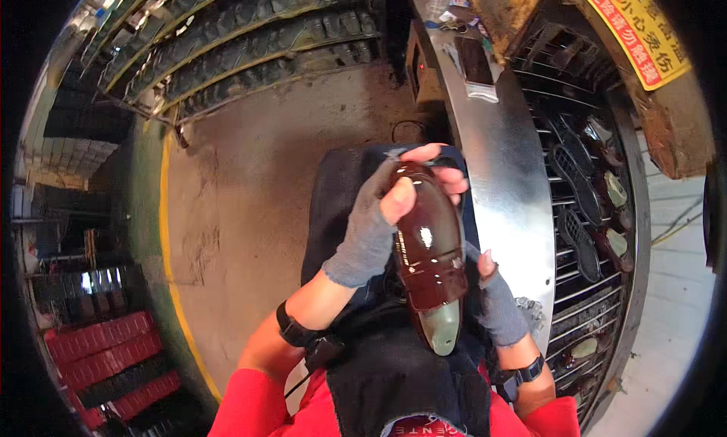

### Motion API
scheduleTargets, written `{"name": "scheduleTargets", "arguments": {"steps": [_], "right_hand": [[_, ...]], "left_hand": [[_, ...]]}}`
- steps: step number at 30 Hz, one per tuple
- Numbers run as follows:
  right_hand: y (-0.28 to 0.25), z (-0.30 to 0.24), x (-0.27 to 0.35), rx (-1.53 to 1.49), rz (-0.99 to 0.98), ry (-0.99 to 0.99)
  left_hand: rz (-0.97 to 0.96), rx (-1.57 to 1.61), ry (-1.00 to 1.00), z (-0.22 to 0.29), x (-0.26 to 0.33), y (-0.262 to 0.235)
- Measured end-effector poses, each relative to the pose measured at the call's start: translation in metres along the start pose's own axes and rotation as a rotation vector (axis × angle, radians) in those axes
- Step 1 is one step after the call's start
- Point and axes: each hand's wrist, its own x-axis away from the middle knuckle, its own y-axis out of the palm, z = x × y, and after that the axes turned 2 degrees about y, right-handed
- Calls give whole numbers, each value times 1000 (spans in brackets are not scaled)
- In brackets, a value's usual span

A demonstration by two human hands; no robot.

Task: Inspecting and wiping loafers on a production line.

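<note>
Grey fingerless gloves on both hands (371,225), black wristbands, red sleeves, dark apron

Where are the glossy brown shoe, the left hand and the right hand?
glossy brown shoe (428,244), head view, shiny upper.
left hand (372,225), head view, grey glove's back.
right hand (496,301), head view, gloved palm.

Bare concrete floor (257,157) with a yellow line (168,232), racks (227,35) beyond.
</note>
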Motion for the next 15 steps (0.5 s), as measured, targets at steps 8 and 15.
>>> {"name": "scheduleTargets", "arguments": {"steps": [8, 15], "right_hand": [[-13, 4, 16, -238, 42, -31], [-40, -7, 26, -76, 271, -58]], "left_hand": [[49, -1226, 114, -68, -56, -53], [183, -425, -221, -45, -58, -47]]}}
